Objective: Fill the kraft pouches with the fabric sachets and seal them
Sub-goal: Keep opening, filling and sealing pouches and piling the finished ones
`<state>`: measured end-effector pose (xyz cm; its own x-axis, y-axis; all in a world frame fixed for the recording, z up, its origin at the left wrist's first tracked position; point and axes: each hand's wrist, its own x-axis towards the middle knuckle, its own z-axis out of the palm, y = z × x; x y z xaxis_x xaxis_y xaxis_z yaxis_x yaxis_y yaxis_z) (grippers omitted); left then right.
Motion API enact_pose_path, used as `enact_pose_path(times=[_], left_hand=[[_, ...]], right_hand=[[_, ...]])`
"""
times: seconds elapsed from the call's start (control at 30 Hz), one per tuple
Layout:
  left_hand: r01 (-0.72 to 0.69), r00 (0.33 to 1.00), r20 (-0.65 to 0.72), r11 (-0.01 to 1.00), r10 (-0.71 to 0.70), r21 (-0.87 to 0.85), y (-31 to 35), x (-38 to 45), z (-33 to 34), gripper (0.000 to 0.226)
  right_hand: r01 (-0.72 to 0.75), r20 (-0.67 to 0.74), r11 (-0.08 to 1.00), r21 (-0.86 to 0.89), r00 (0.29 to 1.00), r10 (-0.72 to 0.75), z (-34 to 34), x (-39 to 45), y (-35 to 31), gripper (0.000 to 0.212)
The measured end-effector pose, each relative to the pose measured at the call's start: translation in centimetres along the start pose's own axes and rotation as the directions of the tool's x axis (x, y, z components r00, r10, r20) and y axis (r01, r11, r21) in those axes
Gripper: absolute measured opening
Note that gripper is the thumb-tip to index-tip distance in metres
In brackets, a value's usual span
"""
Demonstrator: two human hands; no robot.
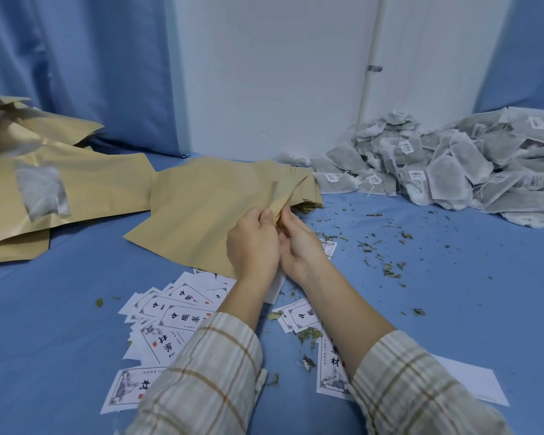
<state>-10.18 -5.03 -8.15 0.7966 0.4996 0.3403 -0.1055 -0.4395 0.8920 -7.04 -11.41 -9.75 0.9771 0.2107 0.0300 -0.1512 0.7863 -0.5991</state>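
At centre frame, on the blue bench (60, 309), your left hand (253, 243) and right hand (299, 243) meet at the near corner of the top kraft pouch (201, 211). Both pinch the pouch's mouth edge, thumb against fingers, the two hands touching; whether the mouth is parted yet cannot be told.

The pouch lies flat on a stack of like pouches, its long axis running from 7 o'clock to 1 o'clock, the mouth end toward 1 o'clock. The body of the pouch lies at 10 o'clock from your hands.

The fabric sachets (446, 171) sit in a loose heap at 2 o'clock, well apart from both hands. Your right hand is the nearer to it, so the fetch judged to follow falls to that hand while the left keeps the mouth.

Containers: the gripped pouch appears flat, judged unfilled. A second group of pouches (91, 183) lies at 10 o'clock, near the left edge; one shows a pale window (41, 196) with grey contents behind it, so it is judged filled. Sealing cannot be confirmed.

Printed labels (176, 318) lie scattered at 6 o'clock, partly under your forearms. Loose leaf fragments (383, 255) litter the bench at 3 o'clock.
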Motion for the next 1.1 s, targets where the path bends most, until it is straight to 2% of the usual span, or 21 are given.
enact_pose_path(times=[0.07,0.13,0.23,0.33,0.4,0.5,0.6,0.67,0.77,0.87,0.97,1.03,1.1], left_hand=[[-0.001,1.000,0.015,1.000,0.001,-0.004,0.1,0.0,-0.1,0.023],[-0.040,0.998,0.047,0.996,0.036,0.083,0.2,-0.2,0.0,0.024],[-0.124,0.988,0.117,0.963,0.098,0.238,0.3,-0.2,0.0,0.030],[-0.235,0.967,0.191,0.870,0.166,0.433,0.0,0.1,0.0,0.037],[-0.290,0.956,0.194,0.815,0.221,0.501,0.0,0.0,0.0,0.038],[-0.210,0.974,0.178,0.863,0.142,0.459,0.2,0.0,-0.1,0.036],[-0.131,0.982,0.181,0.894,0.057,0.428,0.4,0.0,-0.1,0.034],[-0.211,0.974,0.185,0.836,0.134,0.506,0.5,-0.2,-0.1,0.036],[-0.358,0.933,0.269,0.699,0.239,0.620,0.8,-0.7,0.0,0.030],[-0.375,0.916,0.362,0.691,0.173,0.618,1.0,0.0,-0.2,0.023],[-0.321,0.933,0.338,0.709,0.122,0.628,1.0,0.6,-0.6,0.029],[-0.322,0.936,0.321,0.711,0.142,0.625,0.8,0.6,-0.9,0.040],[-0.357,0.924,0.336,0.723,0.181,0.591,0.7,0.5,-1.0,0.040]], right_hand=[[0.015,-0.013,1.000,-0.017,1.000,-0.015,0.1,-0.1,-0.2,0.021],[0.060,-0.059,0.990,-0.126,0.996,-0.068,0.2,-0.2,-0.6,0.020],[0.134,-0.137,0.919,-0.370,0.971,-0.197,0.0,-0.5,-1.7,0.041],[0.150,-0.119,0.840,-0.521,0.962,-0.245,-0.4,-0.6,-2.3,0.050],[0.160,-0.082,0.800,-0.578,0.964,-0.252,-0.4,-0.6,-2.5,0.050],[0.171,-0.065,0.754,-0.635,0.960,-0.272,-0.4,-0.6,-2.7,0.035],[0.170,-0.032,0.706,-0.688,0.964,-0.264,-0.6,-0.5,-2.4,0.029],[0.176,-0.004,0.659,-0.731,0.965,-0.262,-0.5,-0.5,-2.1,0.030],[0.183,0.005,0.607,-0.774,0.959,-0.283,-0.6,-0.4,-2.0,0.036],[0.189,0.035,0.513,-0.837,0.955,-0.295,-1.0,-0.4,-1.8,0.041],[0.226,0.109,0.403,-0.887,0.950,-0.291,-0.9,-0.5,-1.4,0.033],[0.226,0.106,0.418,-0.880,0.951,-0.290,-0.7,-0.6,-1.3,0.026],[0.200,0.059,0.488,-0.849,0.956,-0.288,-0.6,-0.4,-1.4,0.025]])
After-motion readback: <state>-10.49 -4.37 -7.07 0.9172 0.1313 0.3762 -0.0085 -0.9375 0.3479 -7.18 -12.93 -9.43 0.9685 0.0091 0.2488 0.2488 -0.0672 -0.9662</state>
